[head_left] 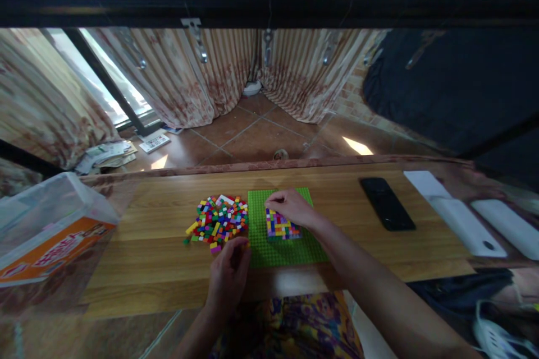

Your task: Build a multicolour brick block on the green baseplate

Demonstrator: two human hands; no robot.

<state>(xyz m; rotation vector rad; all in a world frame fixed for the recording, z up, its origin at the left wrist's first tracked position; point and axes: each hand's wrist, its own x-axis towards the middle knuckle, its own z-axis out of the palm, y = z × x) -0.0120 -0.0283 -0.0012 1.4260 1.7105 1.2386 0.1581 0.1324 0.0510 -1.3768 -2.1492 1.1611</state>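
Note:
A green studded baseplate [259,255] lies on the wooden table, with a low block of multicoloured toy bricks [282,227] built on it. My right hand [292,206] reaches over the block's far left corner, thumb and fingers pinched together; anything between them is hidden. To the left of the baseplate spreads a loose pile of small coloured bricks [221,219]. My left hand [229,269] is curled in front of the pile by the baseplate's left edge. At its fingertips shows a small orange-yellow brick [247,245]. A purple and yellow brick [215,248] lies just beyond that hand.
A black phone [387,203] lies on the right of the wooden table [147,258]. White flat objects [467,227] rest at its right end. A clear plastic box with an orange label [54,230] stands at the left. A dark metal bar [269,9] crosses high in front.

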